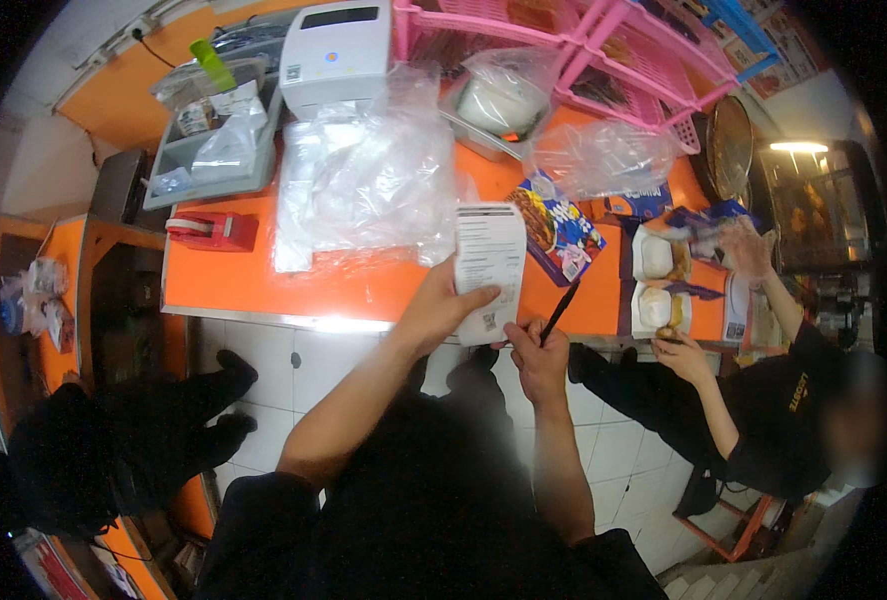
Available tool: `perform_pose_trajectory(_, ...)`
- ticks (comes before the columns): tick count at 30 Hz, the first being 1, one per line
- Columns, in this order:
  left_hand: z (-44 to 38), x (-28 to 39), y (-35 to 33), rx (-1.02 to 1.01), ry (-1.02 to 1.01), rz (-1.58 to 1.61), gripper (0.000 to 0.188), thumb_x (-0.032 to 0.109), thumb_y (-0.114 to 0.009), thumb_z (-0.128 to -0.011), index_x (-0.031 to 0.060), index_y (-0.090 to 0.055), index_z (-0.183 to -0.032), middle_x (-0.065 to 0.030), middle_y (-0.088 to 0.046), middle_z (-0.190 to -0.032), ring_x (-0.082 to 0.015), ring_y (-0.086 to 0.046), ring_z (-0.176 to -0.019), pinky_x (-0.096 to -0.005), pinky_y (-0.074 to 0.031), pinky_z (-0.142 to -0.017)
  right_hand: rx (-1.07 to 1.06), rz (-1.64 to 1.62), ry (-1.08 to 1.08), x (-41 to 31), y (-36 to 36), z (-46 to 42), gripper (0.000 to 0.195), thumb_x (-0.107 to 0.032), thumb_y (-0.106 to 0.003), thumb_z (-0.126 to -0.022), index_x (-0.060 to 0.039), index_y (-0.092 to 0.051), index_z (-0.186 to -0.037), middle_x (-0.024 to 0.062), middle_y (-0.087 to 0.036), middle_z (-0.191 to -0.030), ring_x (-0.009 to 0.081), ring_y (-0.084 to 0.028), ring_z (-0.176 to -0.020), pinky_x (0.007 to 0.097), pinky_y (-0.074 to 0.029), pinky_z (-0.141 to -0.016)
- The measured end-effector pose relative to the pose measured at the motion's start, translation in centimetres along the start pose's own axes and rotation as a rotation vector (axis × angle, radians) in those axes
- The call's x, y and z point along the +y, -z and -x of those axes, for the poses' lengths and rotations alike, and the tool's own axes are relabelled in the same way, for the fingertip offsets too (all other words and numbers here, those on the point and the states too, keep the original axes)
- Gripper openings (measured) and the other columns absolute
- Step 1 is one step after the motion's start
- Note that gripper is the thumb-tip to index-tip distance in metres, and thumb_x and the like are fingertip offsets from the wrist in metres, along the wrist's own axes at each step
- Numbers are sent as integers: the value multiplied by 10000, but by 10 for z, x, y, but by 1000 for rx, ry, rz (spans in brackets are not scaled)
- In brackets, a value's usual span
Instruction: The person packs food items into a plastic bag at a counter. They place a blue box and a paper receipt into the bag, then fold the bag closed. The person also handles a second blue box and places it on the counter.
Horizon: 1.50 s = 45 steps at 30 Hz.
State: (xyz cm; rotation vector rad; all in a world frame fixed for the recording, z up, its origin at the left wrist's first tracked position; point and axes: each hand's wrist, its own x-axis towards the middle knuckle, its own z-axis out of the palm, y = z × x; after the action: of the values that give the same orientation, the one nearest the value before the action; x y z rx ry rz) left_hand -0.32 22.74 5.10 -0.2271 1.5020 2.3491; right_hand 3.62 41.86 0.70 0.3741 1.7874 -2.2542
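My left hand (pixel 443 307) grips a long printed paper receipt (pixel 488 240) by its left side, with the thumb lying across its front. The receipt bears writing and printed codes. A black pen (pixel 561 311) juts up from my right hand (pixel 539 356), whose thumb and index finger meet the receipt's lower corner. Whether they pinch the paper, I cannot tell. Just beyond the receipt, a printed blue food box (pixel 559 225) lies on the orange table (pixel 338 292).
Plastic bags (pixel 368 180) and a red tape dispenser (pixel 214 229) lie left. Behind stand a label printer (pixel 338 60), a grey tray (pixel 210 199) and pink baskets (pixel 623 67). At right, a co-worker's hands (pixel 687 361), one in a clear glove, work around white food containers (pixel 653 255).
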Motion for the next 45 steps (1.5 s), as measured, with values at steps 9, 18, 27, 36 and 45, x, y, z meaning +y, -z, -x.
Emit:
perform_pose_trajectory(9,-21,-70,29,-17,-560,-1426,839,389,-798,-720,42,-429,-1389,-131,-498,-1353,-334,-442,-1235,-436,-371,-1006,122,658,46,57,38,-16,345,-153,-681,-870,-27,-487,-614,79,-552,-633,156,-571,-512,358,-481,-519)
perform_pose_trajectory(18,-26,-72,36,28,-419,-1427,1135,485,-835,-619,-15,-271,-1467,-121,-508,-1365,-311,-444,-1236,-425,-319,-1016,100,-34,216,22,-7,-48,291,-239,-549,-993,31,-638,-933,84,-654,-782,151,-624,-611,292,-473,-500)
perform_pose_trajectory(27,-25,-71,38,59,-406,-1401,1236,487,-857,-575,-46,-201,-1477,-97,-512,-1377,-301,-461,-1226,-416,-327,-1025,57,403,393,44,-13,-93,170,-56,-666,-866,-27,-526,-775,33,-594,-677,77,-516,-540,251,-423,-488)
perform_pose_trajectory(36,-26,-68,37,22,-323,-1371,1251,435,-862,-595,-26,-130,-1499,-106,-468,-1417,-325,-429,-1255,-433,-307,-1083,94,491,398,55,-19,-104,285,-83,-699,-806,-45,-493,-612,0,-489,-526,76,-420,-507,299,-363,-473)
perform_pose_trajectory(45,-27,-69,37,31,-351,-1367,1241,427,-866,-593,-30,-147,-1495,-110,-486,-1399,-322,-450,-1237,-435,-322,-1066,93,492,400,57,-19,-108,283,-64,-683,-783,-48,-463,-605,-3,-445,-525,78,-398,-508,312,-335,-464)
